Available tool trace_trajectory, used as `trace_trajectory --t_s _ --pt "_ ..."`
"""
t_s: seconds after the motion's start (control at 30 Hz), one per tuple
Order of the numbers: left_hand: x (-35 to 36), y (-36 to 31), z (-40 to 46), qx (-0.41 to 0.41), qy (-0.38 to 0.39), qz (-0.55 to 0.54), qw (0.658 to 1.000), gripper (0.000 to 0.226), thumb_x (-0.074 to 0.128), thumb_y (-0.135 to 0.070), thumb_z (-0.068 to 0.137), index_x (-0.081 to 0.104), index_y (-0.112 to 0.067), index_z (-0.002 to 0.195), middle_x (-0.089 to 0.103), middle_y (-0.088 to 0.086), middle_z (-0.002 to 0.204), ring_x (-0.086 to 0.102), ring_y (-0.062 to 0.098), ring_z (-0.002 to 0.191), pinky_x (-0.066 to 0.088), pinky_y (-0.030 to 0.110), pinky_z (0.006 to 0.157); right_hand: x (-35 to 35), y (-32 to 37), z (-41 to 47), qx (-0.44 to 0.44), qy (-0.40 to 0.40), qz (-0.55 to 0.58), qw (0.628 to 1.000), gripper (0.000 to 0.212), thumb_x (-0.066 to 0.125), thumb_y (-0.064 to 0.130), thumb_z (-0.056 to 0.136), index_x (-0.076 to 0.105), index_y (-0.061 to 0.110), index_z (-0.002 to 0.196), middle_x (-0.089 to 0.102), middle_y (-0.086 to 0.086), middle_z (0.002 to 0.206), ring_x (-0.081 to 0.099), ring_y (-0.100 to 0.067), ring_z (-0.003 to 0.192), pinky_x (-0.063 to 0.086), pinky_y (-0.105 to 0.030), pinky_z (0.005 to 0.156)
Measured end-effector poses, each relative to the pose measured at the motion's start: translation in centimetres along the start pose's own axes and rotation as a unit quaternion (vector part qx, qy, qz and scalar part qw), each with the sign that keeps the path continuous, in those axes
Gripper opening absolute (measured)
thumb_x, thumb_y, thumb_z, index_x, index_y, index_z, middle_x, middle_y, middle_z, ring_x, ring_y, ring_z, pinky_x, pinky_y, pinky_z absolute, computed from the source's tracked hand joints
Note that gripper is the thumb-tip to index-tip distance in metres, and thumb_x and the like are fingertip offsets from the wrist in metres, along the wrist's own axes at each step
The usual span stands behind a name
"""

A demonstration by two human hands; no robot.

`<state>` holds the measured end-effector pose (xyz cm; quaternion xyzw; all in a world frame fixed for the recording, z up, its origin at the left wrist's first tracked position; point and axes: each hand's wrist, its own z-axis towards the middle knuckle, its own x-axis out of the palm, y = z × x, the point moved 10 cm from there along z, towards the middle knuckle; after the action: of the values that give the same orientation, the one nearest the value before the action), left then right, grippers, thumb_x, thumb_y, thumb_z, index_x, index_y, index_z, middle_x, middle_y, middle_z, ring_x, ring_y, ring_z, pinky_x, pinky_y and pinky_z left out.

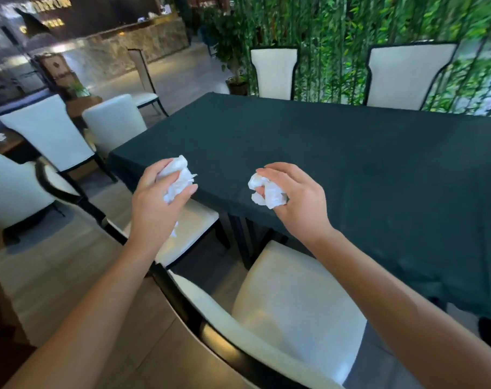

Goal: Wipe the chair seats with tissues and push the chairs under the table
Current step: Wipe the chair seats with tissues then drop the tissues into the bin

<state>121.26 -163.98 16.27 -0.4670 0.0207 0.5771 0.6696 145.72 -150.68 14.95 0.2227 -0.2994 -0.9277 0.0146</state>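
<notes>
The left hand (pixel 157 203) grips a crumpled white tissue (pixel 177 178) above the further cream chair seat (pixel 188 234), which sits partly under the near-left corner of the dark green table (pixel 351 164). To its right, the right hand (pixel 297 200) curls its fingers round a second crumpled tissue (pixel 266 193), over the table's near edge. Below it the nearest chair (pixel 295 313) stands pulled out from the table.

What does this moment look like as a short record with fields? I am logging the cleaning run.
left hand: left hand grips a crumpled tissue
right hand: right hand grips a second tissue
nearest chair: white seat pulled out from the table, below the right forearm
next chair: seat partly under the table edge
table: dark green cloth, nothing on the visible part
far side: two white chairs against the table
</notes>
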Motion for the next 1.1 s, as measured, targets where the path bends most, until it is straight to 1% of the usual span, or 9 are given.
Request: trace_trajectory --t_s 0.17,0.27,0.37,0.47,0.57,0.63,0.77,0.97,1.1 --pt "0.2 3.8 2.6 0.032 0.007 -0.041 0.999 0.03 0.075 -0.026 0.092 0.07 -0.021 0.121 0.051 -0.032 0.134 0.048 -0.012 0.124 0.034 0.006 0.104 2.0 0.3 1.6 -0.005 -0.013 -0.052 0.999 0.039 0.069 -0.001 0.085 0.075 0.01 0.121 0.07 -0.005 0.123 0.07 -0.027 0.105 0.061 -0.043 0.08" --pt "-0.1 7.7 5.0 0.013 0.001 -0.079 0.997 0.03 0.075 -0.033 0.089 0.067 -0.028 0.117 0.052 -0.03 0.136 0.058 0.002 0.12 0.048 0.026 0.102 4.1 1.4 2.8 -0.02 -0.034 -0.08 0.996 0.033 0.068 0.005 0.086 0.077 0.009 0.118 0.071 -0.007 0.121 0.071 -0.027 0.105 0.061 -0.044 0.079" --pt "-0.5 10.8 7.6 0.025 0.001 -0.099 0.995 0.036 0.071 -0.041 0.087 0.064 -0.027 0.12 0.051 -0.032 0.135 0.054 -0.004 0.122 0.043 0.02 0.103 7.5 2.5 4.1 -0.011 -0.038 -0.09 0.995 0.035 0.07 0.002 0.083 0.077 0.007 0.117 0.07 -0.008 0.121 0.071 -0.026 0.105 0.062 -0.043 0.081" --pt "-0.7 14.0 10.0 0.028 0.006 -0.113 0.993 0.035 0.072 -0.039 0.088 0.065 -0.023 0.119 0.052 -0.027 0.137 0.056 0.007 0.126 0.043 0.022 0.104 11.7 3.0 5.2 0.02 -0.01 -0.081 0.996 0.037 0.067 0.004 0.082 0.077 0.006 0.118 0.069 -0.009 0.122 0.071 -0.027 0.106 0.063 -0.044 0.082" --pt "-1.7 16.5 11.1 0.034 -0.015 -0.115 0.993 0.035 0.071 -0.037 0.088 0.07 -0.014 0.114 0.052 -0.032 0.132 0.056 0.006 0.123 0.036 0.007 0.101 15.4 3.3 6.9 0.022 0.023 -0.085 0.996 0.035 0.071 0.001 0.084 0.077 0.006 0.118 0.069 -0.01 0.122 0.071 -0.029 0.105 0.063 -0.047 0.081" --pt "-1.9 18.1 11.7 0.025 -0.011 -0.106 0.994 0.033 0.074 -0.029 0.089 0.071 -0.006 0.113 0.056 -0.021 0.134 0.056 0.01 0.123 0.033 0.003 0.1 17.3 3.1 8.4 0.018 0.033 -0.094 0.995 0.033 0.067 0.007 0.087 0.076 0.006 0.118 0.069 -0.01 0.123 0.071 -0.029 0.106 0.063 -0.047 0.081" --pt "-3.0 20.5 12.2 0.022 0.001 -0.085 0.996 0.028 0.078 -0.014 0.09 0.073 0.0 0.113 0.06 0.007 0.139 0.057 0.024 0.127 0.036 0.012 0.105 21.1 2.8 10.6 0.008 0.039 -0.102 0.994 0.033 0.068 0.014 0.088 0.076 0.007 0.119 0.069 -0.009 0.123 0.07 -0.029 0.108 0.062 -0.047 0.082" --pt "-8.4 25.2 13.1 -0.013 -0.042 -0.063 0.997 0.033 0.077 -0.018 0.091 0.072 0.001 0.117 0.058 0.004 0.141 0.05 0.006 0.124 0.03 0.003 0.104 26.4 3.4 12.4 -0.001 0.043 -0.069 0.997 0.037 0.06 0.034 0.091 0.079 0.011 0.113 0.07 -0.002 0.121 0.072 -0.022 0.104 0.062 -0.044 0.08" --pt "-9.8 27.4 13.2 -0.04 -0.058 -0.022 0.997 0.036 0.078 -0.018 0.091 0.071 0.003 0.119 0.057 0.008 0.143 0.048 0.006 0.125 0.028 0.0 0.104 28.1 2.8 12.2 -0.012 0.053 -0.037 0.998 0.032 0.061 0.033 0.092 0.079 0.014 0.111 0.07 0.002 0.12 0.071 -0.018 0.106 0.062 -0.041 0.08"
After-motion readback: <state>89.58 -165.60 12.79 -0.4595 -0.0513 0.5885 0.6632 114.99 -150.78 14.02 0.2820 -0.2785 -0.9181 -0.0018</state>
